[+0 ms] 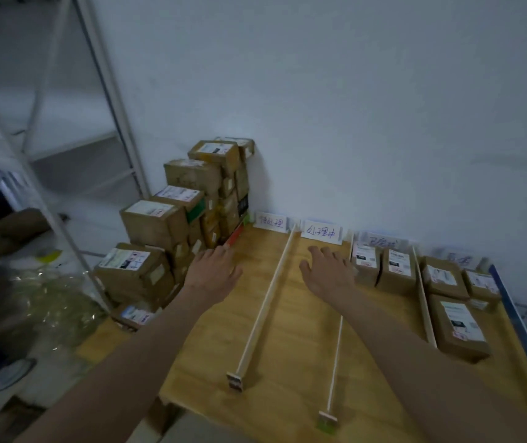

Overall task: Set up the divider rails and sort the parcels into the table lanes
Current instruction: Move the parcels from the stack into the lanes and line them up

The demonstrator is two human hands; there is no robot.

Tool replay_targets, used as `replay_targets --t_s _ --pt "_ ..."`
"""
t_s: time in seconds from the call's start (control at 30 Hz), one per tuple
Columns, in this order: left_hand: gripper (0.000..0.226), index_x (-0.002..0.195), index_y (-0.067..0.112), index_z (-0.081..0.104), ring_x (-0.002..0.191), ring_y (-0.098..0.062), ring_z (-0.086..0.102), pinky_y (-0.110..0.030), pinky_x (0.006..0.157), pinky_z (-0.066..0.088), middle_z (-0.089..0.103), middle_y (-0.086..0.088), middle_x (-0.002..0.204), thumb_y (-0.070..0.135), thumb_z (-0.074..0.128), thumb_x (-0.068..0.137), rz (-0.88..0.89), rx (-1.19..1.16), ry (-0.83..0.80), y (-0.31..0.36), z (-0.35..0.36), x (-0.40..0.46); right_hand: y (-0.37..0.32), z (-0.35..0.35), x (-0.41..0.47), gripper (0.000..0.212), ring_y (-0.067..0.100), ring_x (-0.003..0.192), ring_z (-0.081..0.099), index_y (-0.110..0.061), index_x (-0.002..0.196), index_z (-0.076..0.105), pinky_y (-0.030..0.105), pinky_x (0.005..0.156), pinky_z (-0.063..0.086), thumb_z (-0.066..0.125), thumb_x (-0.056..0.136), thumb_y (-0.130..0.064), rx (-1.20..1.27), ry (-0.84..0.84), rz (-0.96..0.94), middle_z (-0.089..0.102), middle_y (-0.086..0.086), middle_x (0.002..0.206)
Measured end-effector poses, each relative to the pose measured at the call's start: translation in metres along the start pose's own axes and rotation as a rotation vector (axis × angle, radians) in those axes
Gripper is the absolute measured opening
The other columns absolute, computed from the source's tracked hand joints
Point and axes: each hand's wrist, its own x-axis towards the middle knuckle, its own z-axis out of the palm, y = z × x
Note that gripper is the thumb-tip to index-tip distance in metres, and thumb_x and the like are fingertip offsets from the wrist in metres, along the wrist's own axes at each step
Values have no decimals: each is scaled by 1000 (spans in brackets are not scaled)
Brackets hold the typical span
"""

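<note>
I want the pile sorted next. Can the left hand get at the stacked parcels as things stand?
Probably yes: the left hand hovers open beside the stacked parcels, with nothing between them; the nearest divider rail lies on its other side.

The wooden counter (287, 330) carries thin divider rails (265, 302) and paper lane labels (320, 233) along the wall. Stacked parcels (172, 225) stand left of the left hand (212, 271). Five labelled parcels (398, 271) lie right of the right hand (327, 273).

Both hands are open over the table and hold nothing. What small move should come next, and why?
Probably the left hand should reach a little further left and grip a parcel from the stack of parcels. It is open and already near the stack, the two left lanes between the divider rails hold no parcels, and the right hand is open too.
</note>
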Motion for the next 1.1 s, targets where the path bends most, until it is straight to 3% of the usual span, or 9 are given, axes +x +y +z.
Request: replay_targets --t_s 0.2,0.3,0.53,0.77,0.93,1.1 --pt "38 125 21 52 119 -24 52 -40 102 39 55 -2 124 43 30 102 -50 -20 53 -76 -22 -2 -76 7 26 47 30 127 46 -16 138 46 46 102 37 33 101 -41 44 -9 -63 50 11 138" --pt "37 119 23 54 117 -23 53 -42 103 38 57 -3 126 45 31 101 -82 -73 88 -118 -28 7 -116 18 48 46 30 125 48 -15 133 50 45 100 39 34 99 -41 64 0 -64 54 11 133" --pt "50 145 18 37 133 -26 44 -44 113 31 43 -7 150 43 33 102 -81 -101 83 -229 -26 53 -217 57 106 44 32 127 48 -13 135 43 46 102 37 34 102 -40 153 -21 -32 51 13 138" --pt "42 133 17 46 120 -22 49 -41 107 36 51 -5 133 43 36 102 -116 -166 16 -348 -5 122 -315 97 167 47 34 120 51 -10 130 44 47 98 45 33 101 -45 352 -127 113 51 15 132" --pt "53 138 14 43 125 -27 49 -47 104 43 47 -10 140 52 31 102 -149 -304 -31 -386 10 172 -352 119 208 60 34 115 57 -14 138 42 46 97 48 29 98 -57 475 -140 230 55 12 133" --pt "63 151 10 29 135 -34 43 -49 107 40 37 -15 152 49 39 102 -283 -595 -128 -386 24 203 -371 128 227 61 32 124 53 -8 145 41 39 96 43 31 103 -51 683 -207 395 54 13 139"
